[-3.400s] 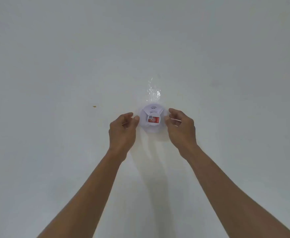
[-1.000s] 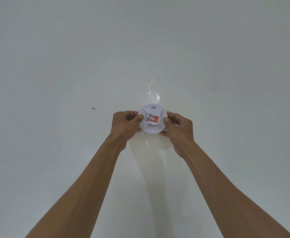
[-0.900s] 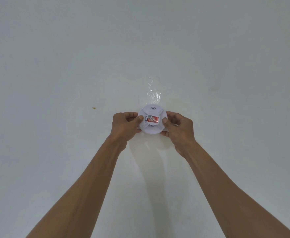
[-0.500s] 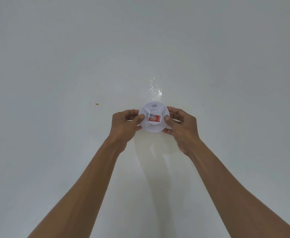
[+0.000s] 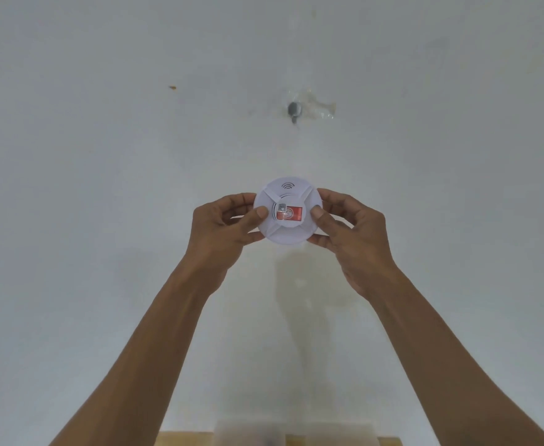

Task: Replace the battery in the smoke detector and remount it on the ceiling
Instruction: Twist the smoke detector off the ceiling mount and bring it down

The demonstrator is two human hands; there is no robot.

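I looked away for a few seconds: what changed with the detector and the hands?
The smoke detector has come off the ceiling, baring a grey mount and clear tape where it sat. The left hand and right hand, open beside it earlier, closed on its rim and lowered it. Both hands still hold it, red label facing the camera.

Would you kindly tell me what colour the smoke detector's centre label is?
Red, on the round white smoke detector, clearest in the head view.

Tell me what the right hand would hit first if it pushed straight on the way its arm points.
Likely the bare white ceiling, somewhat left of the grey mount; the right hand carries the smoke detector ahead of it. Depth is unclear.
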